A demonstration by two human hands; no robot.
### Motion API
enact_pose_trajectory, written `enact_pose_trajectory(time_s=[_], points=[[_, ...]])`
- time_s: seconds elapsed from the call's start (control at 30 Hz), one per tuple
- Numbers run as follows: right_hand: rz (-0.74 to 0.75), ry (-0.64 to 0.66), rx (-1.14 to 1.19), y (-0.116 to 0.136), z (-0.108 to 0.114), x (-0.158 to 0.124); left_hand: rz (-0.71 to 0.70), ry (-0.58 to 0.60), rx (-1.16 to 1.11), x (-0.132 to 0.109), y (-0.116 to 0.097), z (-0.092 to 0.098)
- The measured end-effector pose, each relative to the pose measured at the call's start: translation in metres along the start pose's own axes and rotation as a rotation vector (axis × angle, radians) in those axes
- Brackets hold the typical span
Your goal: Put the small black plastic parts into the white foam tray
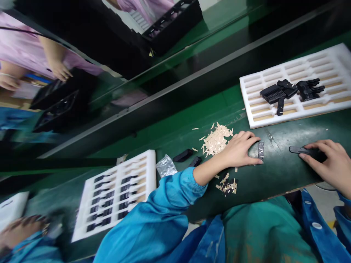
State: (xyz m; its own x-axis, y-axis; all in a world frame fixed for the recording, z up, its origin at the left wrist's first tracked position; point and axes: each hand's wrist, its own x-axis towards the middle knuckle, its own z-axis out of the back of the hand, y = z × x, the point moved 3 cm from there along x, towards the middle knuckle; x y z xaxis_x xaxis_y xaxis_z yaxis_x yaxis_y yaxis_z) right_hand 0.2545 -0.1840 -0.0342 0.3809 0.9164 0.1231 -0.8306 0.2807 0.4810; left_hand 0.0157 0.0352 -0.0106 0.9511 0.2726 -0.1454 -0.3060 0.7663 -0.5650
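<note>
Left hand [238,149] rests on the green worktop [279,171], fingers curled narrow, thumb and forefinger tips touching a small grey-black metal clip [261,151], flat, oblong, with a shiny edge. It lies on the worktop just right of the hand, mid-frame. Right hand [327,160] at the right edge, fingers pressing down on a dark flat part [298,149] whose pointed end sticks out leftward; whether it grips or only pins it, cannot tell.

Left to right: blurred hand at near-left corner, another person's. White foam tray [115,193] with rows of slots, many filled with small black parts. Crumpled clear plastic bag [166,166] just right of it. Two black pieces [189,157] on the worktop, near the blue sleeve [170,193]. Pile of pale beige slivers [216,138] just left of the left hand, touching the wrist area. Small heap of beige and black bits [229,186] near the worktop edge, under the forearm. Second white foam tray [298,86] far right, with a cluster of black comb-like parts [290,91] on top. Far left, a co-worker's hands and pink sleeves by black trays [175,22]. Nothing blocks the clip. No readable writing.
</note>
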Motion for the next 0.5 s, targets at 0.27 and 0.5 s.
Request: enact_pose_trajectory(time_s=[0.27,0.5], points=[[-0.027,0.019,0.004,-0.001,0.0,0.002,0.024,0.018,0.007,0.006,-0.001,-0.001],[-0.17,0.095,0.178,0.021,0.007,0.035,0.073,0.066,-0.229,0.01,-0.009,-0.01]])
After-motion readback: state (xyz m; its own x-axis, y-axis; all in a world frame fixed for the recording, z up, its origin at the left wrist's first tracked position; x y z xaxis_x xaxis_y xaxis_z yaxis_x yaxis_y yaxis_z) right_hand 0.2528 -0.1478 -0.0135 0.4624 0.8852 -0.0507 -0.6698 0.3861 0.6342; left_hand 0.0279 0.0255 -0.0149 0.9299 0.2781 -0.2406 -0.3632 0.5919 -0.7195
